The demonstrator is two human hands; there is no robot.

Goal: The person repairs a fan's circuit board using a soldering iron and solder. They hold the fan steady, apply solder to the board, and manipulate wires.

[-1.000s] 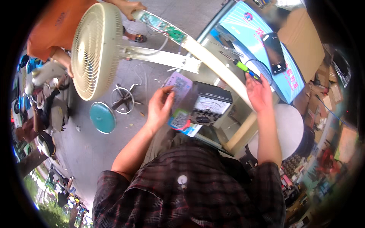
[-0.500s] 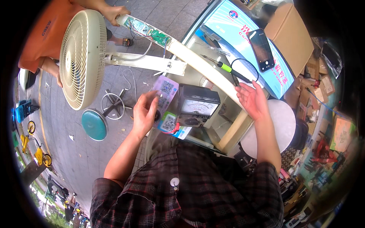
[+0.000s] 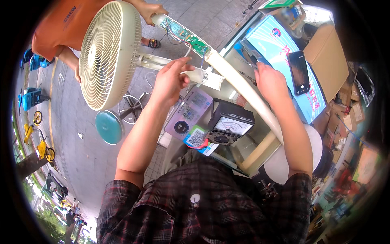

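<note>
My left hand [image 3: 172, 79] is raised in front of the fan's flat cream bracket, fingers loosely bent and apart, with nothing visible in them. My right hand [image 3: 271, 81] is closed around the handle of a soldering iron; its thin metal tip [image 3: 247, 62] sticks out past my fingers, and the hand hides the handle. Between my arms lies a long cream fan post [image 3: 239, 85], its far end opened to show a green circuit board [image 3: 197, 42] with wires. The round cream fan head [image 3: 107, 57] stands at the left. Nearer to me is a black analog multimeter [image 3: 231, 122].
Another person's hand [image 3: 150, 11] holds the post's far end; that person's other hand touches the fan head. A black phone [image 3: 299, 73] lies on a blue box [image 3: 266, 44] beside a cardboard box [image 3: 328, 61]. A teal round stool [image 3: 109, 127] stands at left.
My left hand has moved up and forward toward the fan bracket. My right hand, open before, has moved forward and closed on the soldering iron. The view has shifted slightly.
</note>
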